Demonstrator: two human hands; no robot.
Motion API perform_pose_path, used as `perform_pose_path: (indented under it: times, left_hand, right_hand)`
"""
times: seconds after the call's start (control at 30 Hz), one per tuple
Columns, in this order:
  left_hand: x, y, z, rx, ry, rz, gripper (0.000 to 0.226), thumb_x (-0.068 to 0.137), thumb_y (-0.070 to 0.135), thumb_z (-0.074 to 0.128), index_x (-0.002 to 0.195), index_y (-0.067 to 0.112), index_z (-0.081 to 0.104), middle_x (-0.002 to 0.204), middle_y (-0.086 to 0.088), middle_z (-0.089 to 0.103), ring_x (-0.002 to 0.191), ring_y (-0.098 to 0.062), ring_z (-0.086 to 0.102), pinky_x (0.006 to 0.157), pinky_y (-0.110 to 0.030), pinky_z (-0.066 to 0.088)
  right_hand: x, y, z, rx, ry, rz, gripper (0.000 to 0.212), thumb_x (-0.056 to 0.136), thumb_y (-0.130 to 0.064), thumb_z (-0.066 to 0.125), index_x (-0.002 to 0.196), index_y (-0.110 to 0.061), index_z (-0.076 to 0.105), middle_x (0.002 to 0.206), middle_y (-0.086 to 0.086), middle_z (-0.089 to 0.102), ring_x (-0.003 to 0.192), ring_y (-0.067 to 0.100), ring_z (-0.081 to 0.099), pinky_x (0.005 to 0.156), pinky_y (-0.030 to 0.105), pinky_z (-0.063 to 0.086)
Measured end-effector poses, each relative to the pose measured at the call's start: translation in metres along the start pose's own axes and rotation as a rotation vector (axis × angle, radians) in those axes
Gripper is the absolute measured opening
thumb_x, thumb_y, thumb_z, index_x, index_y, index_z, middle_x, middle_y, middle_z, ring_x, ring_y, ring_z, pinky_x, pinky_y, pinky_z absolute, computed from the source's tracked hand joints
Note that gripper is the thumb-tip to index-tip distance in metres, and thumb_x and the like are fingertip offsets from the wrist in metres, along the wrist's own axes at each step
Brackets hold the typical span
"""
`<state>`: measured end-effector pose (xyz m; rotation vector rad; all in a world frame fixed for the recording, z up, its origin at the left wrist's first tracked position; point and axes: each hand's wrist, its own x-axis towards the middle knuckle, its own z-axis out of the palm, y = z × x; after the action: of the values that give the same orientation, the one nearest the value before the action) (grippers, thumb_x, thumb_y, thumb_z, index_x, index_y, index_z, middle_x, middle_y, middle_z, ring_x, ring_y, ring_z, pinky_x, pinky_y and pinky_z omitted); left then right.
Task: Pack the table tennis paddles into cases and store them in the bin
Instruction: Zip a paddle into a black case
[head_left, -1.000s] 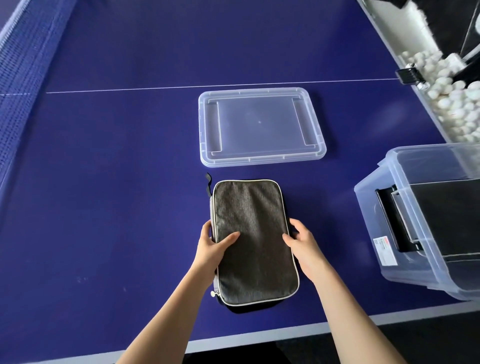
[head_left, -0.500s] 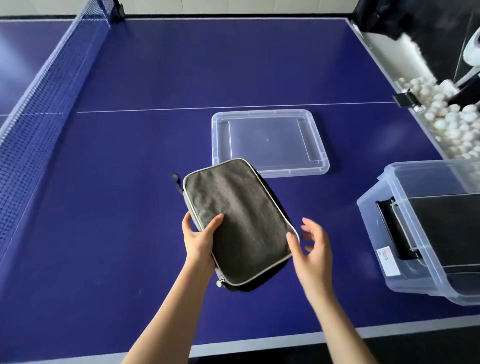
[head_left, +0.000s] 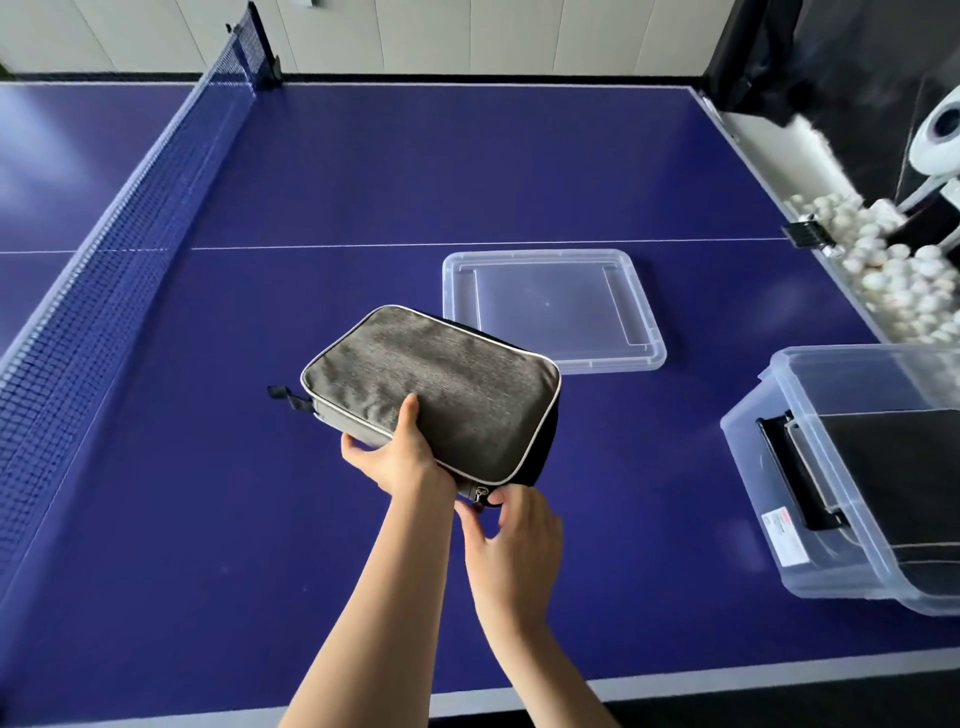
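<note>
A grey fabric paddle case (head_left: 441, 384) with white piping is lifted off the blue table (head_left: 467, 171) and turned crosswise. My left hand (head_left: 392, 454) grips its near long edge, thumb on top and fingers underneath. My right hand (head_left: 511, 540) is at the case's near right corner, fingertips at the zipper pull (head_left: 480, 492). A black strap sticks out at the case's left end. The clear plastic bin (head_left: 779, 493) stands at the right edge with a dark case (head_left: 898, 488) inside it. No paddle shows.
The bin's clear lid (head_left: 553, 306) lies flat on the table just beyond the case. The net (head_left: 130, 208) runs along the left. A trough of several white balls (head_left: 893, 280) and a ball machine sit at the far right.
The case has risen off the table and rotated from lengthwise to crosswise. My right hand left its right edge and came to the zipper corner. The camera has tilted up.
</note>
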<state>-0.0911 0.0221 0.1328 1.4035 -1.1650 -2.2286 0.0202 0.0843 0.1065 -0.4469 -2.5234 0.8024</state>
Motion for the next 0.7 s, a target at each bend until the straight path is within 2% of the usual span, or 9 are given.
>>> perform_pose_path:
  times: [0.03,0.17,0.23,0.3,0.37,0.47,0.6,0.7]
  left_hand:
    - [0.000,0.002,0.000,-0.006,0.012,-0.005,0.086,0.063,0.023,0.087,0.134,0.031,0.039,0.093,0.014,0.055,0.078,-0.003,0.058,0.063,-0.023,0.047]
    - [0.003,0.010,-0.002,-0.008,0.042,-0.031,0.086,0.063,0.024,0.087,0.134,0.034,0.038,0.099,0.009,0.053,0.076,-0.006,0.056,0.077,-0.034,0.050]
    - [0.003,0.013,-0.004,-0.002,0.043,-0.022,0.086,0.063,0.024,0.087,0.134,0.033,0.039,0.103,0.008,0.054,0.079,-0.009,0.057,0.077,-0.033,0.049]
    - [0.005,0.015,-0.006,0.003,0.040,-0.008,0.087,0.063,0.023,0.087,0.135,0.032,0.039,0.106,0.007,0.054,0.086,-0.014,0.059,0.078,-0.033,0.049]
    - [0.005,0.017,-0.008,0.008,0.028,-0.002,0.088,0.063,0.023,0.087,0.136,0.031,0.039,0.110,0.006,0.055,0.091,-0.016,0.060,0.081,-0.034,0.051]
    - [0.007,0.020,-0.010,0.008,0.010,0.008,0.088,0.062,0.022,0.087,0.135,0.032,0.039,0.110,0.006,0.056,0.091,-0.015,0.061,0.082,-0.036,0.052]
    - [0.009,0.026,-0.015,0.017,-0.051,0.012,0.090,0.063,0.024,0.087,0.137,0.034,0.037,0.110,0.008,0.055,0.085,-0.006,0.060,0.074,-0.033,0.053]
    - [0.004,0.029,-0.017,0.015,-0.110,0.022,0.090,0.064,0.023,0.087,0.138,0.036,0.036,0.102,0.016,0.055,0.086,-0.004,0.061,0.058,-0.023,0.050]
  right_hand:
    - [0.002,-0.001,0.001,-0.016,0.021,-0.018,0.029,0.070,-0.031,0.082,0.076,-0.015,0.059,0.068,-0.005,0.056,0.062,0.019,0.057,0.059,0.031,0.043]
    - [0.000,0.002,-0.001,-0.014,0.041,-0.155,0.012,0.077,-0.019,0.075,0.077,-0.016,0.064,0.066,-0.006,0.058,0.059,0.016,0.056,0.061,0.027,0.039]
    - [-0.002,0.004,-0.003,0.004,0.034,-0.201,0.006,0.082,-0.019,0.066,0.077,-0.016,0.064,0.066,-0.006,0.058,0.059,0.015,0.055,0.062,0.025,0.037]
    - [-0.002,0.005,-0.006,0.037,0.028,-0.205,0.010,0.085,-0.022,0.059,0.077,-0.017,0.064,0.068,-0.006,0.058,0.059,0.015,0.055,0.062,0.025,0.039]
    - [-0.001,0.005,-0.009,0.054,0.033,-0.212,0.011,0.085,-0.022,0.059,0.077,-0.017,0.064,0.068,-0.007,0.058,0.060,0.014,0.055,0.060,0.026,0.041]
    - [0.001,0.009,-0.016,0.097,0.076,-0.178,0.012,0.085,-0.023,0.058,0.076,-0.016,0.063,0.067,-0.008,0.057,0.060,0.010,0.053,0.061,0.021,0.039]
    - [0.010,0.022,-0.026,0.096,0.154,-0.115,0.012,0.084,-0.022,0.062,0.075,-0.013,0.063,0.066,-0.007,0.057,0.058,0.008,0.052,0.052,0.018,0.039]
    - [0.018,0.028,-0.027,0.079,0.162,-0.057,0.011,0.078,-0.009,0.074,0.076,-0.010,0.064,0.065,-0.004,0.059,0.056,0.012,0.054,0.049,0.022,0.039]
